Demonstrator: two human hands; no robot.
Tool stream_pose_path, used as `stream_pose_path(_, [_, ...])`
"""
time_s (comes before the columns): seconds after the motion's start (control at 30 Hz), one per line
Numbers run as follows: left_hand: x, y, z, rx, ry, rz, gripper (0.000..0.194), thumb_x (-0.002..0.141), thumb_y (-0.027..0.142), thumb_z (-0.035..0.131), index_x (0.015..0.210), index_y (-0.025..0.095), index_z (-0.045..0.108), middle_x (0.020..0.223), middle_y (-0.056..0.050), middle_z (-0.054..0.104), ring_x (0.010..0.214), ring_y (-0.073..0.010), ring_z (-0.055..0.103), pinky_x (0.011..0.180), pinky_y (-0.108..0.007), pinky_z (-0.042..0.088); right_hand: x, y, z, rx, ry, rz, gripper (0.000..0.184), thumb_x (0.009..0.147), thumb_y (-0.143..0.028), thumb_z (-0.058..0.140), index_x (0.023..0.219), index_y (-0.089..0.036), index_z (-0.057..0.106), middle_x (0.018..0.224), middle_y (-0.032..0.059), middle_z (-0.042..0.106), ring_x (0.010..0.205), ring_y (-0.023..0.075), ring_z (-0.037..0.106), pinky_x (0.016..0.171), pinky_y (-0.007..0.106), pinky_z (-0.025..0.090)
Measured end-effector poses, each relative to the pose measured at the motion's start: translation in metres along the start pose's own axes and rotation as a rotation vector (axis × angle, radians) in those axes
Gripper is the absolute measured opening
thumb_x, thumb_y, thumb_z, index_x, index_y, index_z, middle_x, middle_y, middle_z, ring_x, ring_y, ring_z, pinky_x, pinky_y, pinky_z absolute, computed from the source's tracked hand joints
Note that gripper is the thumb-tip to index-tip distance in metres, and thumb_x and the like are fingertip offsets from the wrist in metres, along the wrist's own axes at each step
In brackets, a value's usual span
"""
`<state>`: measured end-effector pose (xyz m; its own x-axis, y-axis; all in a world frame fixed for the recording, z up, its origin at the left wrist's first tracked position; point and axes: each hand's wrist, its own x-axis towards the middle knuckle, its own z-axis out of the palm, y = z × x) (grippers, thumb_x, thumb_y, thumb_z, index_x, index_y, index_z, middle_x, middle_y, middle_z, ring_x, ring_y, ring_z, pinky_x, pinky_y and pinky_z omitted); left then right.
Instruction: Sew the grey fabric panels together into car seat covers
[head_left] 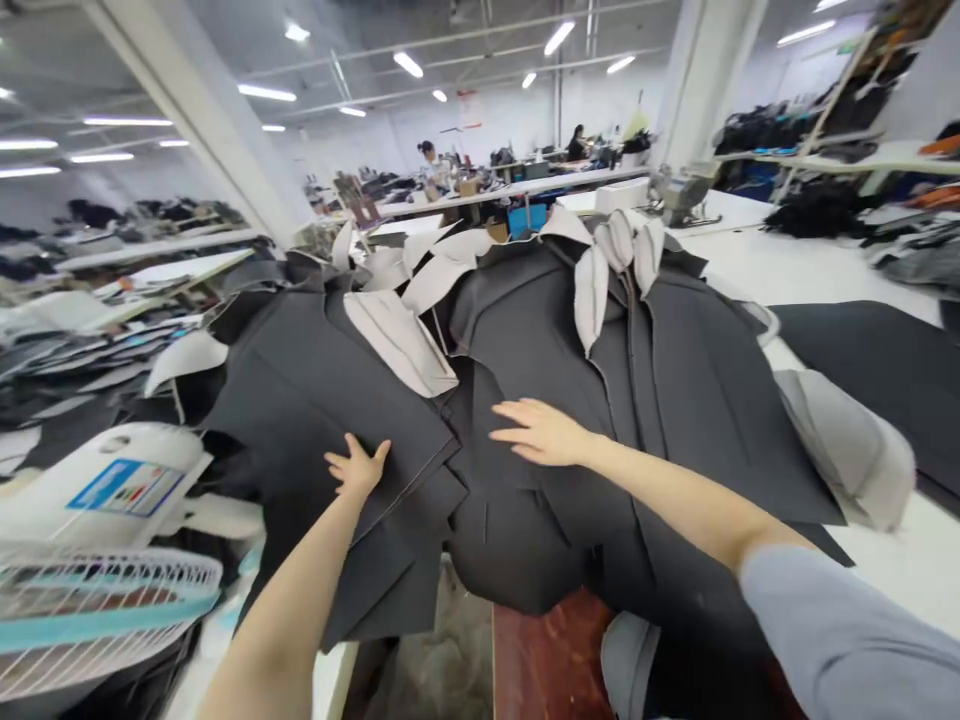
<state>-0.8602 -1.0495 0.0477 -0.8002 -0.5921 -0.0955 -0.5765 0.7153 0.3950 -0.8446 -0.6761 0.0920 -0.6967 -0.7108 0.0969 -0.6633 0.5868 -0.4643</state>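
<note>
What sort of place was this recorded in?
Probably a garment factory or sewing workshop: layered dark fabric pieces lie in front, what looks like a sewing machine stands behind them, and long worktables run beyond.

Garments (517, 345) lie side by side across the near part of the table (739, 265), their lower ends reaching over its near edge. Flaps (591, 295) line their far ends. The left hand (356, 468) is over the left garment; the right hand (544, 435) is over the one beside it. A fan (142, 480) stands left of the garments. Below the near edge is a bench (547, 665). Along the table's right side lies a cloth (874, 365), with a heap (817, 212) farther back. A sewing machine (681, 197) sits beyond the garments, right of centre. Farther behind, between two pillars, two people are at worktables (517, 188).
</note>
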Motion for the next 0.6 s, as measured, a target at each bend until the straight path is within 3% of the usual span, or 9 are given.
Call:
stream_pose_path(0.07, [-0.029, 0.008, 0.000, -0.027, 0.085, 0.178, 0.068, 0.095, 0.039, 0.042, 0.157, 0.020, 0.021, 0.166, -0.018, 0.004, 0.151, -0.0397, 0.016, 0.120, -0.056, 0.021, -0.085, 0.049, -0.023, 0.134, 0.420, 0.348, 0.033, 0.087, -0.044, 0.059, 0.118, -0.037, 0.071, 0.151, -0.0060, 0.047, 0.146, 0.0254, 0.033, 0.125, 0.048, 0.019])
stream_pose_path(0.13, [-0.066, 0.033, 0.005, -0.102, 0.064, 0.472, 0.053, 0.092, 0.025, 0.042, 0.145, 0.020, 0.047, 0.163, -0.010, 0.023, 0.150, -0.0297, 0.025, 0.123, -0.044, 0.021, -0.162, 0.100, -0.043, 0.128, 0.664, 0.613, 0.049, 0.087, -0.056, 0.054, 0.128, -0.030, 0.064, 0.157, 0.0025, 0.037, 0.151, 0.0314, 0.020, 0.125, 0.055, 0.012])
stream_pose_path(0.17, [-0.088, 0.054, 0.009, -0.158, -0.023, 0.620, 0.046, 0.090, 0.021, 0.042, 0.134, 0.020, 0.058, 0.159, -0.008, 0.034, 0.148, -0.0264, 0.030, 0.124, -0.040, 0.022, -0.193, 0.122, -0.049, 0.123, 0.756, 0.731, 0.059, 0.087, -0.062, 0.051, 0.134, -0.029, 0.059, 0.160, 0.0052, 0.031, 0.152, 0.0331, 0.013, 0.124, 0.058, 0.007])
stream_pose_path(0.23, [-0.132, 0.113, 0.023, -0.316, -0.346, 0.775, 0.037, 0.088, 0.021, 0.046, 0.117, 0.024, 0.068, 0.146, -0.004, 0.052, 0.142, -0.0229, 0.040, 0.122, -0.035, 0.028, -0.239, 0.155, -0.051, 0.122, 0.857, 0.939, 0.069, 0.083, -0.070, 0.051, 0.138, -0.029, 0.053, 0.161, 0.0089, 0.026, 0.152, 0.0372, 0.007, 0.121, 0.065, 0.002])
stream_pose_path(0.27, [-0.154, 0.148, 0.034, -0.425, -0.526, 0.766, 0.038, 0.087, 0.022, 0.051, 0.121, 0.026, 0.066, 0.144, -0.003, 0.054, 0.140, -0.0223, 0.043, 0.120, -0.035, 0.032, -0.254, 0.166, -0.046, 0.118, 0.859, 1.014, 0.069, 0.083, -0.070, 0.052, 0.139, -0.030, 0.052, 0.161, 0.0102, 0.027, 0.152, 0.0383, 0.007, 0.120, 0.066, 0.000])
stream_pose_path(0.33, [-0.194, 0.221, 0.060, -0.742, -0.744, 0.504, 0.053, 0.086, 0.023, 0.059, 0.138, 0.024, 0.052, 0.147, -0.006, 0.052, 0.137, -0.0208, 0.047, 0.114, -0.034, 0.040, -0.270, 0.178, -0.030, 0.093, 0.795, 1.104, 0.065, 0.088, -0.064, 0.050, 0.142, -0.028, 0.051, 0.160, 0.0121, 0.030, 0.152, 0.0378, 0.008, 0.119, 0.065, -0.004])
stream_pose_path(0.4, [-0.227, 0.286, 0.089, -0.823, -0.779, 0.386, 0.060, 0.092, 0.035, 0.056, 0.148, 0.022, 0.037, 0.149, -0.012, 0.049, 0.132, -0.0205, 0.053, 0.105, -0.034, 0.049, -0.277, 0.184, -0.013, 0.049, 0.705, 1.132, 0.061, 0.096, -0.054, 0.040, 0.149, -0.024, 0.044, 0.162, 0.0132, 0.027, 0.153, 0.0345, 0.006, 0.118, 0.064, -0.005])
stream_pose_path(0.47, [-0.253, 0.339, 0.117, -0.842, -0.792, 0.334, 0.067, 0.092, 0.049, 0.059, 0.147, 0.019, 0.037, 0.147, -0.017, 0.050, 0.127, -0.0229, 0.058, 0.099, -0.037, 0.053, -0.280, 0.190, -0.001, 0.003, 0.626, 1.135, 0.061, 0.098, -0.048, 0.035, 0.153, -0.022, 0.037, 0.164, 0.0127, 0.022, 0.153, 0.0330, 0.006, 0.118, 0.064, -0.001])
stream_pose_path(0.6, [-0.297, 0.415, 0.154, -0.839, -0.881, 0.350, 0.060, 0.080, 0.054, 0.073, 0.120, 0.009, 0.063, 0.122, -0.019, 0.068, 0.110, -0.0267, 0.067, 0.095, -0.036, 0.054, -0.286, 0.205, 0.003, -0.056, 0.492, 1.120, 0.061, 0.099, -0.047, 0.029, 0.157, -0.026, 0.029, 0.165, 0.0093, 0.019, 0.153, 0.0317, 0.009, 0.118, 0.063, 0.007])
